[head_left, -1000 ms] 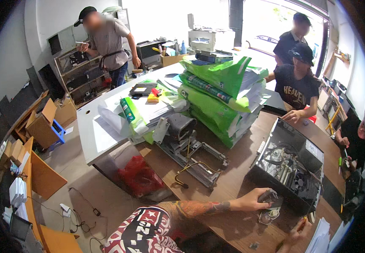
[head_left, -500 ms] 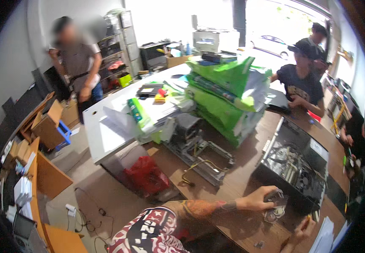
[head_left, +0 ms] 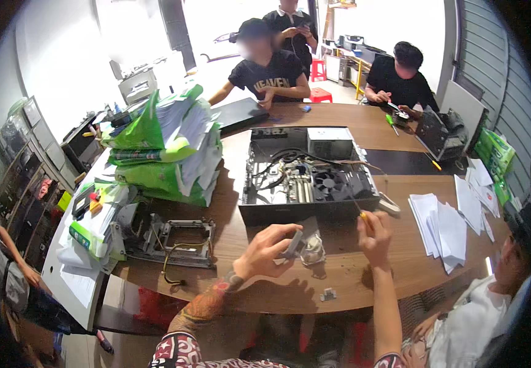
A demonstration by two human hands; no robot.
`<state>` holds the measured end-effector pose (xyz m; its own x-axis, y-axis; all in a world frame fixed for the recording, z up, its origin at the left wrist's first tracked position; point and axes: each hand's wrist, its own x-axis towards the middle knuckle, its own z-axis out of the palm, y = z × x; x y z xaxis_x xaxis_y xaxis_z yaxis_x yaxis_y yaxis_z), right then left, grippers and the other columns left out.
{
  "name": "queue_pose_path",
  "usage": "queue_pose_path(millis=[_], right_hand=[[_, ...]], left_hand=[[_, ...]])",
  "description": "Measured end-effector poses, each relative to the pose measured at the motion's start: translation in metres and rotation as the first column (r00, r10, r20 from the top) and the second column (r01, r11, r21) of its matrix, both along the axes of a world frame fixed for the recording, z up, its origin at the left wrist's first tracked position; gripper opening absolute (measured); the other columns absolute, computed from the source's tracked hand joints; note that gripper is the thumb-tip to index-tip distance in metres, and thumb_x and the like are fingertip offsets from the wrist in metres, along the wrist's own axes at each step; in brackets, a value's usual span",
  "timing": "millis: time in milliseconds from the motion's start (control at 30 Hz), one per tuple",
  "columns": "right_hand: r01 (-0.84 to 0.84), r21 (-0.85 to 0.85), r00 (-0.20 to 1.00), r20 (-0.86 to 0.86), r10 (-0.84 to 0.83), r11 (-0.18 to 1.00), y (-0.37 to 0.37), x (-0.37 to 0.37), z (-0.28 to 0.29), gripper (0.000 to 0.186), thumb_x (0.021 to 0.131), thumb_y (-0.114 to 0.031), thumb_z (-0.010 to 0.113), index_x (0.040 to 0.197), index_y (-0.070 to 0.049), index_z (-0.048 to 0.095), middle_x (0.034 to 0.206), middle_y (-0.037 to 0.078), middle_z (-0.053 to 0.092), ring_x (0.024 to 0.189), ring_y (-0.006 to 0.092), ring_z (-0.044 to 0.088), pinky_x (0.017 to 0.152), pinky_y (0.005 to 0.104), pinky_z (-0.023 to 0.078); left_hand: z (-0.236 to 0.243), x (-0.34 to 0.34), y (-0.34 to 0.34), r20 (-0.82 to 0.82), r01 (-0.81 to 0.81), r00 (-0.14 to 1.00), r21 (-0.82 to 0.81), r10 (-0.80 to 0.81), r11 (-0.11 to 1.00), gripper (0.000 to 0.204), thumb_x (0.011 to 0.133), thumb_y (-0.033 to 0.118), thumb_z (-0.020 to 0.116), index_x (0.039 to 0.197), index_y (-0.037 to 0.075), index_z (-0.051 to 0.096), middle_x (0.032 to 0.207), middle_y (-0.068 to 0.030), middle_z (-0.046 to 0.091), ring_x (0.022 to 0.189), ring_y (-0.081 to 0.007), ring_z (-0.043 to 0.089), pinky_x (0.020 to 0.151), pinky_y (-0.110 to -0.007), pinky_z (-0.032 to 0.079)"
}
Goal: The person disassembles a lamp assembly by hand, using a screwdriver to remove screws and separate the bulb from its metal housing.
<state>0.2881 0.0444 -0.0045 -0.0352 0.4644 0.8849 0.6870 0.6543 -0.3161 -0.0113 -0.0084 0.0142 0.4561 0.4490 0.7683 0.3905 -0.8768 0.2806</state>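
My left hand point(head_left: 268, 253) is closed around a small grey part point(head_left: 292, 244), whose exact kind I cannot make out. Beside it on the brown table lies a clear plastic bag point(head_left: 313, 251) with something pale inside. My right hand point(head_left: 376, 238) grips a screwdriver point(head_left: 363, 215) by its yellow handle, the thin shaft pointing up over the near edge of an open computer case point(head_left: 308, 214). Inside that case are a black fan point(head_left: 329, 185), cables and a board. Whether the screwdriver's tip touches anything is unclear. A small metal bracket point(head_left: 328, 295) lies near the table's front edge.
Left of the case stand green paper packs point(head_left: 167, 178) and a metal frame point(head_left: 182, 240) with a cable. White papers point(head_left: 440, 230) lie to the right. Across the table, one person point(head_left: 268, 80) sits at a laptop point(head_left: 239, 115); another point(head_left: 400, 80) works on the far right. Someone sits close at right.
The view has swung right, bringing the case to the middle. My right hand has risen with the screwdriver to the case's near edge; my left hand still holds the grey part.
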Motion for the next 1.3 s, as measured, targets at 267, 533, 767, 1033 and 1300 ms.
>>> queue_pose_path(millis=[267,533,767,1033,1300], right_hand=[[-0.267,0.124,0.961,0.103,0.255,0.956,0.017,-0.035,0.032,0.024,0.080,-0.005,0.077,0.102,-0.003,0.067,0.086,0.008,0.059,0.074,0.0240,0.061,0.062,0.0351,0.052],[-0.261,0.039,0.965,0.029,0.260,0.965,0.019,-0.027,0.009,0.019,0.082,-0.003,0.075,0.100,-0.003,0.069,0.087,0.010,0.061,0.075,0.0255,0.063,0.062,0.0355,0.053],[-0.234,-0.009,0.971,0.040,0.234,0.972,0.021,-0.029,0.008,0.019,0.083,-0.001,0.074,0.101,-0.002,0.070,0.089,0.010,0.061,0.075,0.0241,0.062,0.062,0.0345,0.051],[-0.195,-0.022,0.979,0.052,0.196,0.981,0.017,-0.033,-0.001,0.017,0.086,-0.003,0.073,0.101,-0.003,0.069,0.090,0.010,0.061,0.078,0.0226,0.061,0.067,0.0325,0.050],[-0.198,-0.102,0.979,0.023,0.202,0.975,0.012,-0.035,-0.004,0.014,0.088,-0.003,0.071,0.101,-0.002,0.069,0.092,0.010,0.061,0.079,0.0236,0.060,0.069,0.0333,0.050]], left_hand=[[-0.018,0.008,-0.017,-0.004,-0.243,0.970,0.024,0.244,0.970,0.039,0.069,0.008,0.077,0.106,0.003,0.066,0.135,-0.0196,0.053,0.110,-0.0355,0.059,0.090,-0.043,0.052],[-0.038,-0.002,-0.008,0.212,-0.339,0.894,-0.255,0.394,0.906,0.035,0.073,0.010,0.080,0.103,-0.003,0.067,0.120,-0.0153,0.053,0.106,-0.0296,0.055,0.090,-0.038,0.048],[-0.026,-0.010,-0.014,0.552,0.248,0.713,-0.776,0.433,0.580,0.023,0.087,0.017,0.075,0.104,0.002,0.069,0.108,-0.0036,0.064,0.099,-0.0111,0.058,0.086,-0.026,0.048],[-0.037,-0.029,-0.016,0.942,0.904,0.051,-0.184,0.331,0.385,0.034,0.097,0.017,0.057,0.124,-0.003,0.058,0.118,-0.0129,0.063,0.108,-0.0259,0.059,0.100,-0.043,0.046],[-0.053,-0.029,-0.016,0.939,0.632,0.274,-0.339,0.208,0.697,0.029,0.099,0.010,0.050,0.126,-0.001,0.054,0.122,-0.0130,0.063,0.111,-0.0230,0.061,0.099,-0.040,0.049]])
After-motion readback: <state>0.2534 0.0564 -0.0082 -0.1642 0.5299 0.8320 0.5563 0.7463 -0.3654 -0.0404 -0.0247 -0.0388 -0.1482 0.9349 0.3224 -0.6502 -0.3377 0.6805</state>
